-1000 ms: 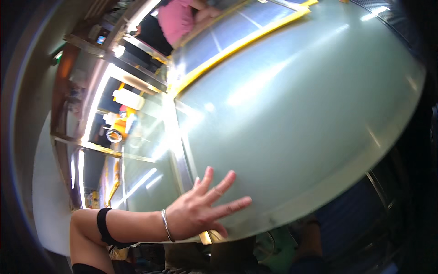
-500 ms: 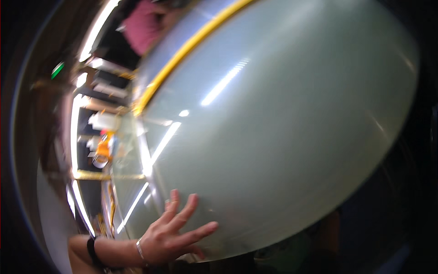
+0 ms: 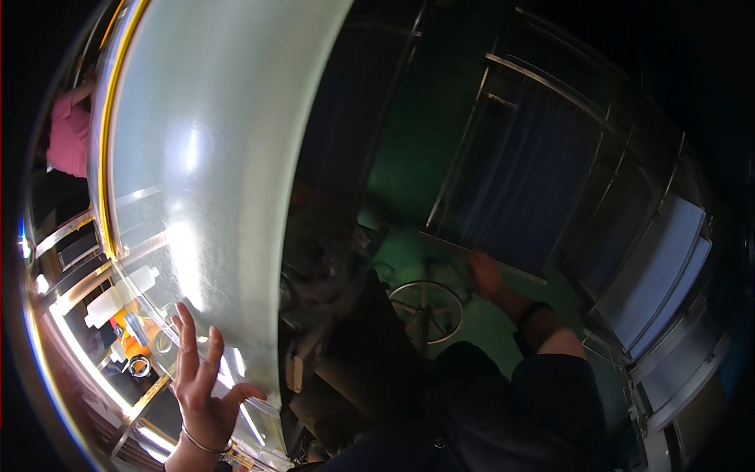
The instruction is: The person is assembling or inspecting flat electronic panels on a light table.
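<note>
My left hand (image 3: 206,385), with a thin bracelet at its wrist, is over the lower end of a pale, glossy table top (image 3: 228,157). Its fingers are spread and nothing is in them; whether the fingertips touch the surface I cannot tell. Away from the table, on the right, my right hand (image 3: 484,275) is out over the dim floor, a dark band round that forearm. Shadow hides its fingers, and no held thing shows there.
A yellow strip (image 3: 110,141) edges the table's left side. Beyond stand white bottles (image 3: 106,307) and a person's pink sleeve (image 3: 69,138). To the right are a round stool frame (image 3: 425,312), a rack with dark blue panels (image 3: 519,181) and pale blue panels (image 3: 661,271), over green floor (image 3: 401,181).
The view has swung right, so the table now lies at the left and the racks and stool show. My right arm has come into view. My left hand stays spread near the table's edge.
</note>
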Demonstrator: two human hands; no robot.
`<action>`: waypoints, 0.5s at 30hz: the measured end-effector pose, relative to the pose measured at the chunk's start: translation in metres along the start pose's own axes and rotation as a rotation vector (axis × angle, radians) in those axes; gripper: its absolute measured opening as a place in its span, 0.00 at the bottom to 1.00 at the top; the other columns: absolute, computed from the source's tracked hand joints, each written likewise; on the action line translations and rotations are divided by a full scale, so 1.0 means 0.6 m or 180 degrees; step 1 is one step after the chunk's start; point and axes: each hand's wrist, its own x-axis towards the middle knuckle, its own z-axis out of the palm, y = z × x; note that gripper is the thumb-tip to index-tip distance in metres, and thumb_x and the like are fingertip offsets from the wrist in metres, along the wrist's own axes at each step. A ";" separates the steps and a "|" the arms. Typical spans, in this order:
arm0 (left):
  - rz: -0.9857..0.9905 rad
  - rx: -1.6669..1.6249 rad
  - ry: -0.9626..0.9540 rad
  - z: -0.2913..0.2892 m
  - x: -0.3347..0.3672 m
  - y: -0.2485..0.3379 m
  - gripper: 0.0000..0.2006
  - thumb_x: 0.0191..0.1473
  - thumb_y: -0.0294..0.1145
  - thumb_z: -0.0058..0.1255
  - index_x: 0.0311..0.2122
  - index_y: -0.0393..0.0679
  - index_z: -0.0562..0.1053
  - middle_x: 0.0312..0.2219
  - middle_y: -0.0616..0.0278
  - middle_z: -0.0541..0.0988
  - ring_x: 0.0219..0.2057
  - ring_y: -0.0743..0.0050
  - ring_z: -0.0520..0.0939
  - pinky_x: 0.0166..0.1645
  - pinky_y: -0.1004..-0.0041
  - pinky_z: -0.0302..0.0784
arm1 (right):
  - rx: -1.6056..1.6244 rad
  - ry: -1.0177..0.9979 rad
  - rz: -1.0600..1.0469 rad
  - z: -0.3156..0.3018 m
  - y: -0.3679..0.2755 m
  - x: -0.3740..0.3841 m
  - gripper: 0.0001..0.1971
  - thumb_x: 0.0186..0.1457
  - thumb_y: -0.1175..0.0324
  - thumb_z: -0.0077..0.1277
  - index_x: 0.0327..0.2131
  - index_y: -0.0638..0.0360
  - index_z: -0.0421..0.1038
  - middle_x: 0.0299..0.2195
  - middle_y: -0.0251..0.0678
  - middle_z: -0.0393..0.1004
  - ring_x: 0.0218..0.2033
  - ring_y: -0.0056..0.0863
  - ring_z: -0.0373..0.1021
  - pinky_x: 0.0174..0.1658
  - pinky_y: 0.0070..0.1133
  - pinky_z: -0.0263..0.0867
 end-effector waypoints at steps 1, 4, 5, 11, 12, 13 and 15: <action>-0.0004 0.0012 0.0033 0.001 0.001 -0.001 0.40 0.30 0.58 0.50 0.52 0.51 0.62 0.54 0.39 0.53 0.54 0.34 0.52 0.53 0.50 0.56 | -0.0083 -0.0038 0.0110 0.001 0.009 -0.020 0.17 0.40 0.78 0.44 0.39 0.60 0.67 0.36 0.47 0.65 0.40 0.44 0.62 0.43 0.31 0.61; 0.0088 0.0080 0.0017 -0.007 0.002 -0.003 0.40 0.30 0.58 0.51 0.52 0.51 0.62 0.54 0.39 0.53 0.54 0.35 0.52 0.53 0.50 0.56 | 0.0398 0.0563 0.0225 0.000 0.007 0.009 0.16 0.44 0.78 0.42 0.40 0.64 0.65 0.38 0.50 0.66 0.40 0.47 0.63 0.43 0.33 0.61; 0.0009 0.0031 -0.0012 -0.009 0.000 -0.002 0.40 0.30 0.58 0.51 0.53 0.51 0.62 0.54 0.40 0.52 0.54 0.34 0.52 0.53 0.49 0.56 | 0.0403 0.0589 0.0195 -0.004 -0.005 0.042 0.16 0.44 0.78 0.42 0.40 0.64 0.65 0.38 0.50 0.66 0.40 0.47 0.63 0.43 0.33 0.61; -0.0063 -0.0037 -0.0102 -0.008 -0.003 0.009 0.40 0.23 0.52 0.59 0.48 0.46 0.67 0.54 0.36 0.51 0.54 0.31 0.52 0.52 0.53 0.58 | 0.0545 0.1118 0.2276 -0.065 -0.034 0.317 0.24 0.46 0.58 0.47 0.42 0.70 0.61 0.37 0.56 0.68 0.39 0.49 0.67 0.42 0.33 0.63; -0.0049 -0.0027 -0.0148 -0.008 -0.003 0.009 0.40 0.22 0.51 0.60 0.47 0.46 0.67 0.54 0.35 0.51 0.54 0.30 0.52 0.52 0.53 0.58 | 0.0544 0.1076 0.2628 -0.073 -0.020 0.345 0.26 0.44 0.56 0.50 0.40 0.70 0.63 0.36 0.56 0.69 0.39 0.49 0.67 0.42 0.32 0.64; -0.0011 -0.0097 -0.0178 -0.007 -0.002 0.008 0.40 0.20 0.49 0.61 0.46 0.45 0.68 0.53 0.34 0.51 0.53 0.29 0.52 0.52 0.53 0.58 | 0.0548 0.1108 0.2737 -0.074 0.006 0.362 0.26 0.43 0.56 0.50 0.39 0.70 0.64 0.36 0.56 0.69 0.38 0.49 0.68 0.41 0.33 0.64; 0.0009 -0.0171 -0.0207 -0.009 0.004 0.012 0.40 0.19 0.49 0.62 0.46 0.47 0.68 0.52 0.32 0.52 0.52 0.27 0.53 0.52 0.52 0.58 | 0.0796 0.0921 0.2735 -0.057 0.065 0.386 0.24 0.43 0.55 0.50 0.37 0.69 0.66 0.34 0.53 0.70 0.38 0.47 0.68 0.40 0.36 0.64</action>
